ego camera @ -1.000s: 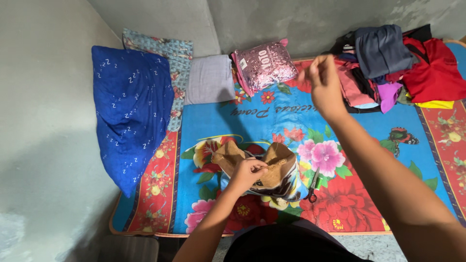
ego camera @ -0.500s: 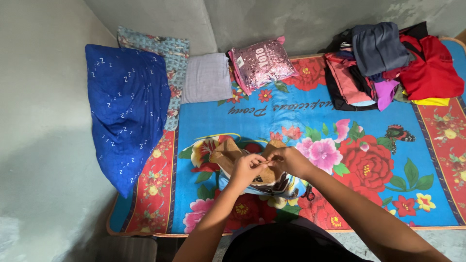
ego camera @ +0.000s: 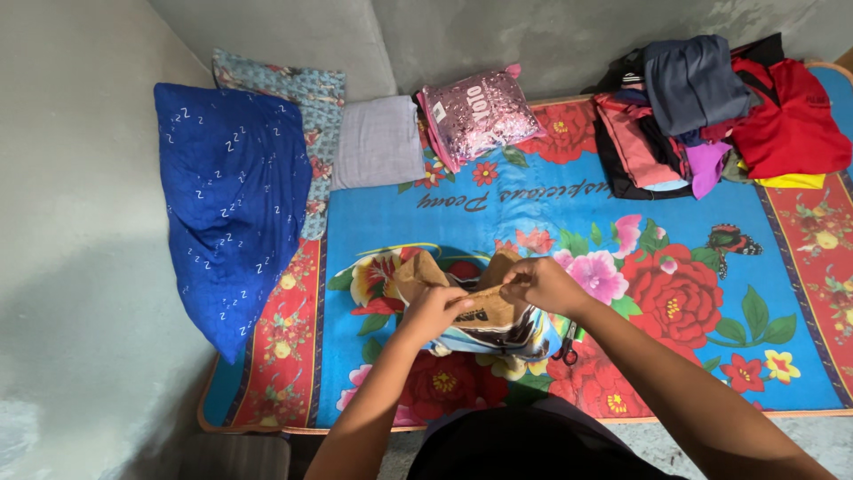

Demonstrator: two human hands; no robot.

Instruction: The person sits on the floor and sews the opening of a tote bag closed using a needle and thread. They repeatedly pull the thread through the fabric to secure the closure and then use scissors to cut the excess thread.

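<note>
Near the mat's front edge, your left hand [ego camera: 433, 308] and right hand [ego camera: 536, 283] are pinching the brown cloth [ego camera: 490, 307] shut-fingered; scissors [ego camera: 566, 348] lying beside could be snagging it.

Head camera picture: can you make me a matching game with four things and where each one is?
Things:
1. brown printed cloth
2. blue pillow
3. sequin pouch
4. scissors

Places:
A. far edge of the mat, by the wall
B. left side, along the wall
C. on the mat just right of the cloth, partly hidden under the right forearm
D. pinched by the left hand and right hand

Pairs: 1-D, 2-B, 3-A, 4-C
</note>
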